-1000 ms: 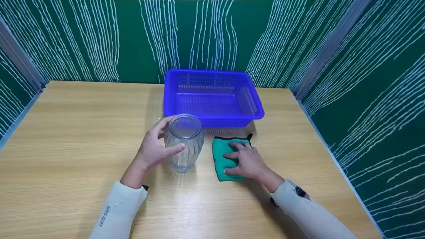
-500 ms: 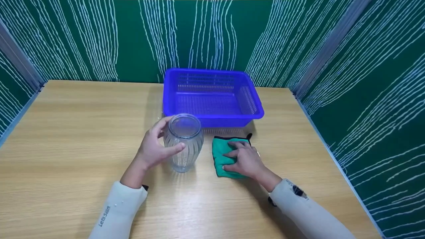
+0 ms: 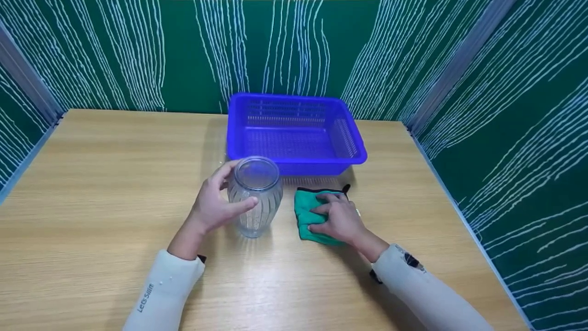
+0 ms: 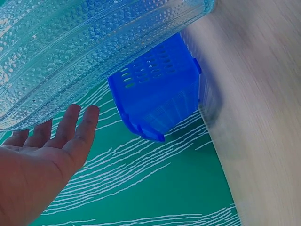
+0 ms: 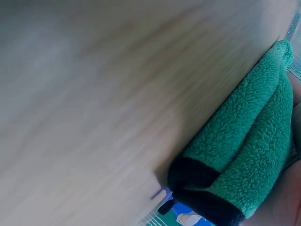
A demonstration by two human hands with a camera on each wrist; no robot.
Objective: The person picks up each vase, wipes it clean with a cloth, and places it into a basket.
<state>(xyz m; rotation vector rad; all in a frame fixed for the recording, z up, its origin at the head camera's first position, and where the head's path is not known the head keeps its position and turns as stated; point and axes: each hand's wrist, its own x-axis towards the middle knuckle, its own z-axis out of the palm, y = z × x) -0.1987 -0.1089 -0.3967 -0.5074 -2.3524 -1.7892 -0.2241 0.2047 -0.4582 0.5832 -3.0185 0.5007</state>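
Note:
A clear ribbed glass vase (image 3: 257, 202) stands upright on the table, its round mouth facing up. My left hand (image 3: 216, 204) holds it from the left, thumb across the front and fingers around the far side. The left wrist view shows its dimpled glass (image 4: 94, 52) above the fingers of that hand (image 4: 42, 165). To the right lies a folded green cloth (image 3: 305, 211) with black edging. Over it, my right hand (image 3: 342, 220) grips with spread, bent fingers and thumb, and the cloth is wrinkled there. Its folded layers (image 5: 244, 136) show in the right wrist view; the fingertips are mostly hidden.
Just behind the vase and cloth, a blue plastic basket (image 3: 298, 168) with slotted sides stands on the wooden table (image 3: 115, 184). Green walls (image 3: 188, 55) with white wavy lines enclose the table at the back and sides.
The right hand's thumb has drawn slightly away from me, and the cloth's near edge has pulled in and wrinkled. The left hand and vase stay in place.

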